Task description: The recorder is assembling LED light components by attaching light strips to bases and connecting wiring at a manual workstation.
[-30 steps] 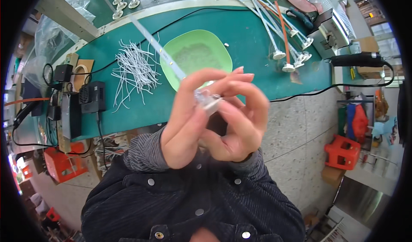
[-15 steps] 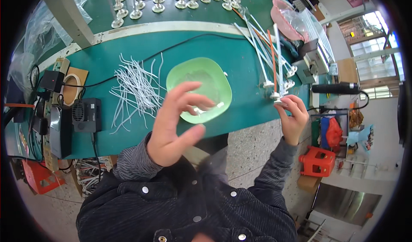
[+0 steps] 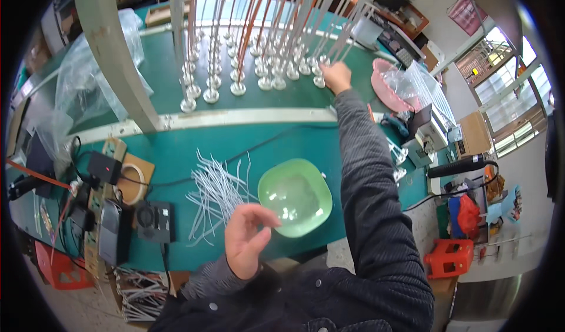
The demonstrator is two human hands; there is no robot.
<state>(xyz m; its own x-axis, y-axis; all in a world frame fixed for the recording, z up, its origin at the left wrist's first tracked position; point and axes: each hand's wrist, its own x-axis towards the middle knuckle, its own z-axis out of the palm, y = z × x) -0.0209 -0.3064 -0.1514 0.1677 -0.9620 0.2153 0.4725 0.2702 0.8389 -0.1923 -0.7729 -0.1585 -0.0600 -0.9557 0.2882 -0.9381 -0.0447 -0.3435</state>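
The right hand [image 3: 336, 77] is extended over the rear section of the worktop [image 3: 170, 161], at the right end of a group of strip stands [image 3: 238, 89]. Each stand has a round, pale, shiny base and a thin upright, either whitish-grey or reddish-brown. The hand is positioned at the front-right stand [image 3: 319, 82], directly above its base. From where I stand, the fingertips are hidden; I cannot tell whether they are clamped on the upright.

The left hand [image 3: 247, 238] is raised at the front section, thumb and fingers curved and apart, with nothing visible between them. It overlaps, in my line of sight, the near-left edge of a green bowl [image 3: 325, 191]. A loose bundle of white wires [image 3: 218, 185] lies to the left of the bowl.

A pale rail [image 3: 223, 119] divides the front and rear sections. At the far left is a black fan-grilled unit [image 3: 156, 221]. To the right are a pink basket [image 3: 379, 88] containing clear plastic and a black-handled tool [image 3: 456, 166].
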